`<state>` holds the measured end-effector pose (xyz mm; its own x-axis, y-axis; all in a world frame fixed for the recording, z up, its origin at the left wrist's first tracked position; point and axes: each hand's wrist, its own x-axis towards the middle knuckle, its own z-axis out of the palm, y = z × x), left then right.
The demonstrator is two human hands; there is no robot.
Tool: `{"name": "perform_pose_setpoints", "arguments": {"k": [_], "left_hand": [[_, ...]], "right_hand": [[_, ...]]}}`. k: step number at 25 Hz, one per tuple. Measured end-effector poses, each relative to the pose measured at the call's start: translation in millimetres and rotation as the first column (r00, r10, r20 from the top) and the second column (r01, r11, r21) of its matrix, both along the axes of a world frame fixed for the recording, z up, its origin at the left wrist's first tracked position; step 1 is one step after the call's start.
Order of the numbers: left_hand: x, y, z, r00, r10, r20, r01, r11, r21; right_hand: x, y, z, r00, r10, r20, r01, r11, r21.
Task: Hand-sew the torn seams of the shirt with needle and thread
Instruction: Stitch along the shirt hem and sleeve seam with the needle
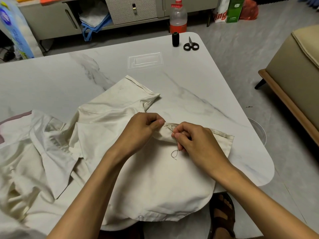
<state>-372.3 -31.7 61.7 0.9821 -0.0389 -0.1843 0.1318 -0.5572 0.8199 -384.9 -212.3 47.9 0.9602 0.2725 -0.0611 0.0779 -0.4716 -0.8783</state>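
A cream shirt [107, 135] lies crumpled across the marble table [198, 80]. My left hand [143, 126] pinches a folded seam edge of the shirt between thumb and fingers. Just to its right, my right hand [191, 138] has its fingertips curled at the seam, pinching the dark thread [174, 152]; the needle itself is too small to make out. A loose loop of thread hangs below my right fingers onto the cloth. Dark stitches run along the seam edge [221, 134] towards the right.
A black thread spool [175, 39] and black scissors [191, 45] sit at the table's far right corner. A plastic bottle [178, 16] stands on the floor beyond. A beige sofa [296, 80] is at the right. My sandalled foot [222, 213] shows under the table edge.
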Motion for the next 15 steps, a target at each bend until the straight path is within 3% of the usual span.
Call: {"name": "perform_pose_setpoints", "arguments": {"k": [15], "left_hand": [[-1.6, -2.7, 1.9, 1.0, 0.023, -0.012, -0.024, 1.0, -0.014]], "right_hand": [[-0.2, -0.9, 1.6, 1.0, 0.008, 0.002, -0.008, 1.0, 0.024]]}}
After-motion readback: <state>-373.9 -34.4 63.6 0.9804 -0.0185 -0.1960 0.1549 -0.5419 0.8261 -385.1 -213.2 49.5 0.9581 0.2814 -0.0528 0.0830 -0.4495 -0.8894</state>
